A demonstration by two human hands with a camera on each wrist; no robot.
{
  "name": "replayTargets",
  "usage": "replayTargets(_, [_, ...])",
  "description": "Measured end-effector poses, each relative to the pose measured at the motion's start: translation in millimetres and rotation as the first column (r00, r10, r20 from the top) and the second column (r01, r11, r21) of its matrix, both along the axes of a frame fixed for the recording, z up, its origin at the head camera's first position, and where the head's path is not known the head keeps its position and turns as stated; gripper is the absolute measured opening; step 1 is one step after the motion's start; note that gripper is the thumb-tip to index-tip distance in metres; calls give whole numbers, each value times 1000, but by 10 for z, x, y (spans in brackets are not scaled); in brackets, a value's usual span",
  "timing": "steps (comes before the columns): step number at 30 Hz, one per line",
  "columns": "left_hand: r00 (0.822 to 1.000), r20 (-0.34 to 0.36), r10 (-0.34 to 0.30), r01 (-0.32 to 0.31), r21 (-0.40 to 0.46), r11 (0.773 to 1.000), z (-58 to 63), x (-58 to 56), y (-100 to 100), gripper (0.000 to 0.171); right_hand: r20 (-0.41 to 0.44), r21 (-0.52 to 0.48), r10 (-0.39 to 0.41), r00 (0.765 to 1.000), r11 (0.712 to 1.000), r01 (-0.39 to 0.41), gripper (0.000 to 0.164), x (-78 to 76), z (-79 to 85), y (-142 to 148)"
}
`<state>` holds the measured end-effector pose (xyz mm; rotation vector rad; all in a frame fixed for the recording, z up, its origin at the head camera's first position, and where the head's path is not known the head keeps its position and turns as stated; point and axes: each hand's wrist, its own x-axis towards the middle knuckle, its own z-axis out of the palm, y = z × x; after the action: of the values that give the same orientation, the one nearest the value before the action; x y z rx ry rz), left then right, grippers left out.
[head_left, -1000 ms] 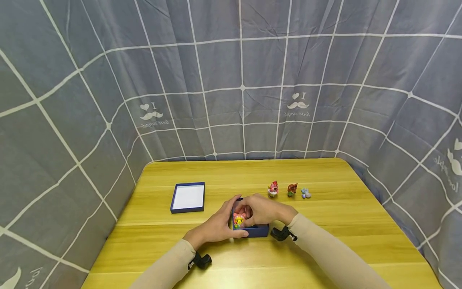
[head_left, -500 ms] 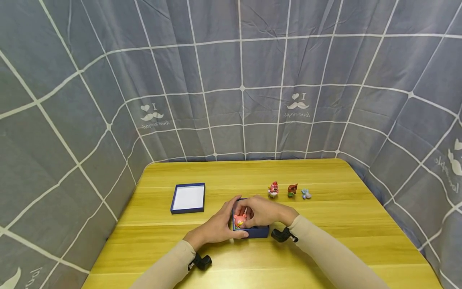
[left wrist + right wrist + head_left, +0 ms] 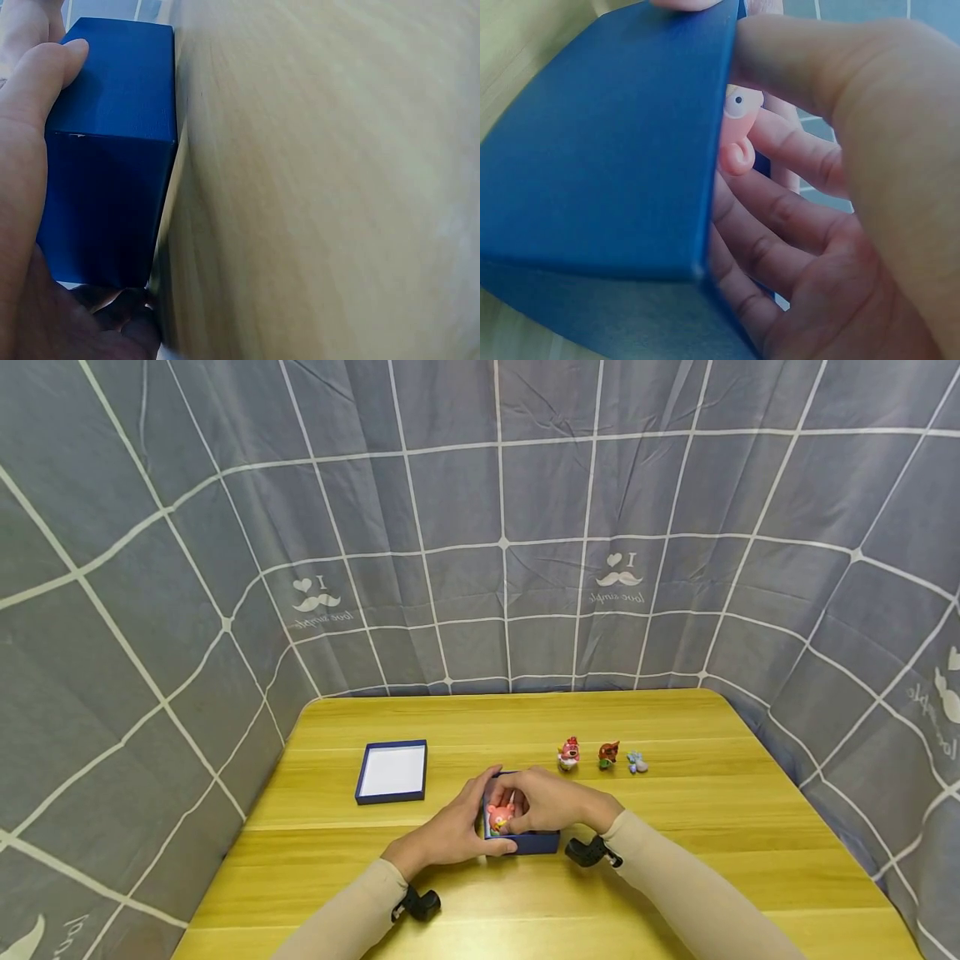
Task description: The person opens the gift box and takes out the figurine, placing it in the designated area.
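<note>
Right hand [image 3: 551, 797] down inside the deep blue square-edged box [image 3: 538, 842], pinching a glossy pink round-eared figurine [image 3: 498, 817]!
And the left hand [image 3: 453, 828] has the box gripped, thumb on the near wall, fingers round the left side, the pink figure sitting low in that left end; off to the left lies a shallow blue tray with a white inside [image 3: 391, 770], while beyond the right hand stand a red-and-white figurine [image 3: 568, 755], a brown-and-green one [image 3: 607, 755] and a small pale-blue one [image 3: 637, 762].
</note>
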<state>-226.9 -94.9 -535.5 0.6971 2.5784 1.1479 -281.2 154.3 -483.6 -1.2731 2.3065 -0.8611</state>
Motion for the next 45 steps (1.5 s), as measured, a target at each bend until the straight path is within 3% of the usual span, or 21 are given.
replayTargets(13, [1000, -10, 1, -1, -4, 1000, -16, -11, 4, 128, -31, -17, -29, 999, 999, 29, 28, 42, 34, 36])
replayTargets(32, [1000, -7, 10, -10, -2, 1000, 1, -3, 17, 128, -61, -132, -84, 995, 988, 76, 30, 83, 163, 119])
replayTargets(39, [998, -56, -15, 16, 15, 1000, 8, 4, 5, 128, -67, -134, -123, 990, 984, 113, 30, 97, 224, 144])
replayTargets(45, [1000, -7, 14, -14, 1, 1000, 0, 3, 12, 128, -66, -141, -142, 988, 981, 131, 32, 115, 259, 165])
